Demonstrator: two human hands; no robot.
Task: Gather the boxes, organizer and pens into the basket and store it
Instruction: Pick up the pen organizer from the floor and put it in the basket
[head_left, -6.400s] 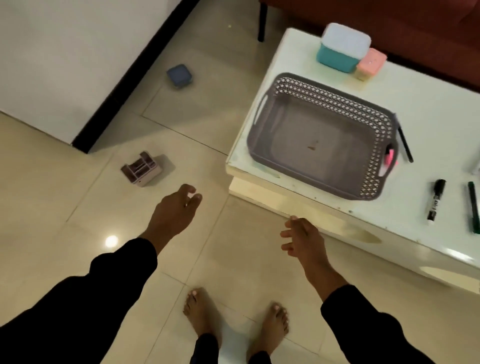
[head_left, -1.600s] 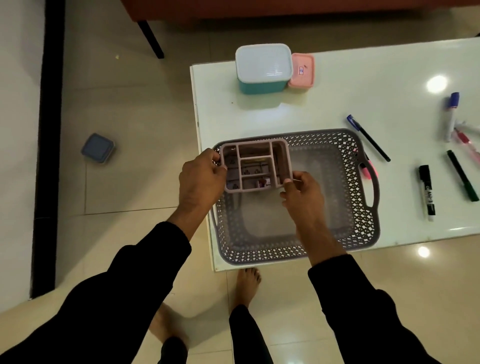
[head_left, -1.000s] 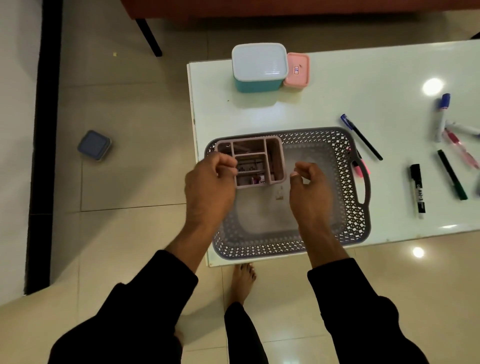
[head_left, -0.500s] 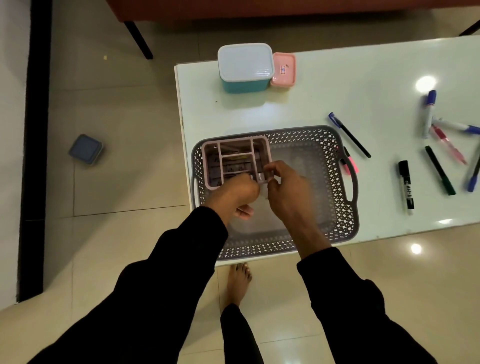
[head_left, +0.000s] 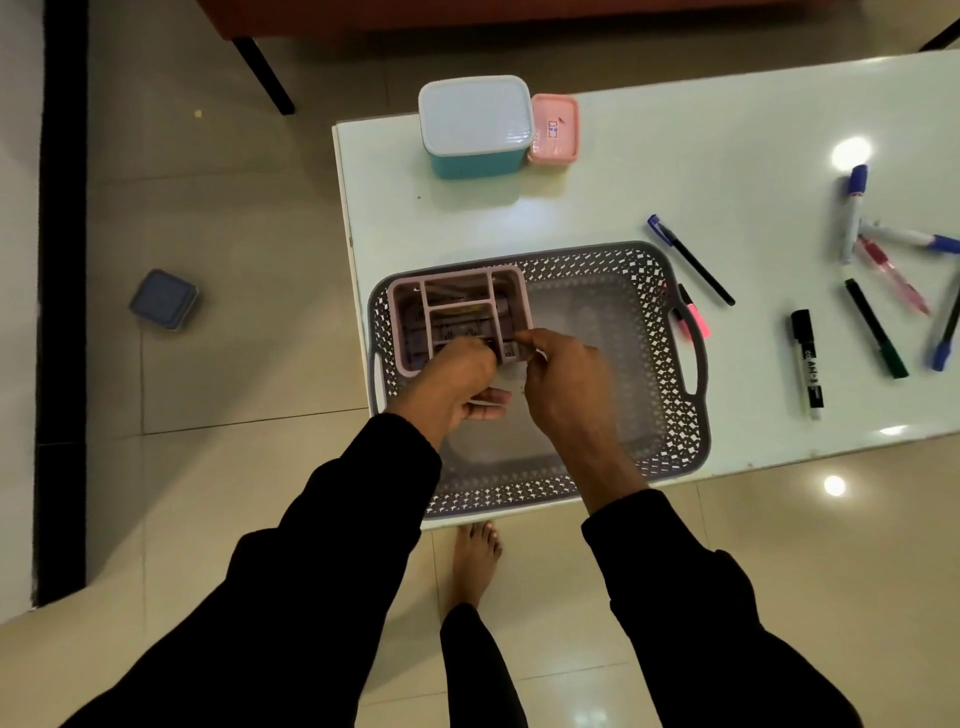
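Note:
The pink organizer (head_left: 452, 306) sits in the far left corner of the grey perforated basket (head_left: 660, 405) on the white table (head_left: 701, 171). My left hand (head_left: 457, 384) and my right hand (head_left: 566, 384) both grip the organizer's near edge. A teal box with a white lid (head_left: 475, 124) and a small pink box (head_left: 555, 129) stand at the table's far left. A dark blue box (head_left: 163, 299) lies on the floor to the left. Several pens and markers lie right of the basket, among them a blue pen (head_left: 688, 257) and a black marker (head_left: 806, 361).
A pink highlighter (head_left: 696, 317) lies against the basket's right handle. A sofa leg (head_left: 264, 78) stands on the tiled floor behind the table. My bare foot (head_left: 475, 566) is under the table's near edge. A dark baseboard (head_left: 62, 312) runs along the left.
The organizer came off the floor and went into the basket's far left corner. Over the last second both hands closed in on its near edge.

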